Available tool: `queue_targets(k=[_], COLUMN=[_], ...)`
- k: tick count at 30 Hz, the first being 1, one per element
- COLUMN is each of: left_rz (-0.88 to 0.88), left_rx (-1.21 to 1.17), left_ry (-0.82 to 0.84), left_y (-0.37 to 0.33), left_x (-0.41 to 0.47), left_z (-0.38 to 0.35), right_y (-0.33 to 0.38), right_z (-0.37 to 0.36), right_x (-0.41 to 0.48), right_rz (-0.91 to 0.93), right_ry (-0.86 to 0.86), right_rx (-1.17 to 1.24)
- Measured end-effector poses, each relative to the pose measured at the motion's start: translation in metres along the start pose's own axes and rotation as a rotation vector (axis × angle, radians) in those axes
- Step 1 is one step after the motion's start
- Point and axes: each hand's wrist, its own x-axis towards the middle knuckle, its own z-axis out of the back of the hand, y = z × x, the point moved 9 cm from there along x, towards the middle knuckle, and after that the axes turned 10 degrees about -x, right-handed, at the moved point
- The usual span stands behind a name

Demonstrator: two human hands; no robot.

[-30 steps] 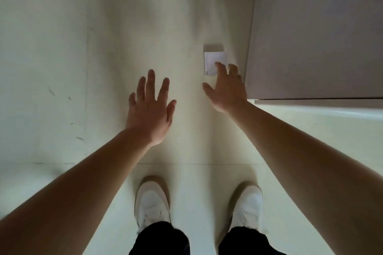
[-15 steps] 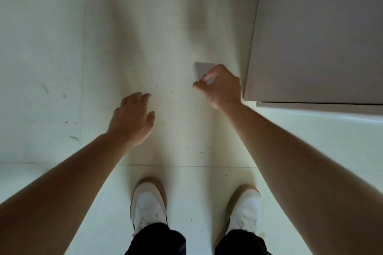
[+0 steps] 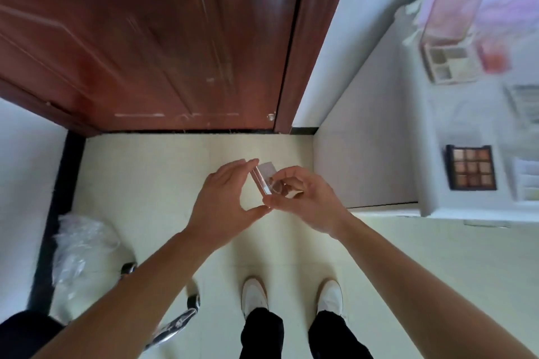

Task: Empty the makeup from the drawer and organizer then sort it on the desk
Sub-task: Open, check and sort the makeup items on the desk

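One small case point(image 3: 262, 181) has left the floor point(image 3: 145, 183), where it lay half a second ago beside the white cabinet side under the right hand's reaching fingers. It is now held up in front of the body, above the floor, between both hands. The right hand point(image 3: 303, 201) pinches its lower part with curled fingers. The left hand point(image 3: 224, 198), which hung free and empty before, now arches round it, fingertips at the upper end and thumb at the lower end.

The case is slim, clear and pinkish, tilted, with a pale grey flat part behind it; blur hides finer detail.

To the right, the white surface point(image 3: 431, 131) carries a dark eyeshadow palette point(image 3: 471, 167) and an open pale palette point(image 3: 446, 63). A brown door point(image 3: 145, 38) stands ahead, and white shoes point(image 3: 253, 296) show below.
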Motion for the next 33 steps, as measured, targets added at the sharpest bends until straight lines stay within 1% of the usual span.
queue_targets(k=[4,7,9,14,17,21,23,25,28,30,33], left_rz=[-0.058,-0.123,-0.188,-0.297,-0.400,-0.466,-0.428,-0.308,-0.058,0.117,0.282], left_rx=[-0.035,-0.104,-0.145,-0.236,-0.264,-0.273,-0.296,-0.381,-0.709,-0.852,-0.902], left_ry=[-0.120,-0.178,-0.200,-0.124,-0.076,-0.030,0.015,0.083,0.268,0.359,0.367], left_y=[-0.103,-0.168,-0.205,-0.275,-0.314,-0.351,-0.364,-0.375,-0.393,-0.406,-0.429], left_x=[-0.021,-0.041,-0.050,-0.065,-0.073,-0.077,-0.076,-0.070,-0.064,-0.065,-0.067], left_z=[0.099,0.142,0.159,0.163,0.158,0.146,0.132,0.116,0.080,0.054,0.015], right_y=[0.117,0.179,0.205,0.231,0.233,0.225,0.220,0.212,0.193,0.179,0.161], right_z=[0.036,0.063,0.081,0.118,0.137,0.161,0.174,0.191,0.218,0.240,0.274], right_x=[-0.070,-0.122,-0.153,-0.223,-0.258,-0.289,-0.300,-0.311,-0.333,-0.351,-0.375], right_rz=[0.047,0.099,0.116,0.117,0.128,0.144,0.146,0.148,0.158,0.174,0.230], right_ry=[-0.044,-0.090,-0.117,-0.152,-0.155,-0.136,-0.157,-0.215,-0.264,-0.270,-0.292], right_rx=[-0.007,-0.007,0.021,0.110,0.165,0.236,0.209,0.114,-0.019,-0.084,-0.142])
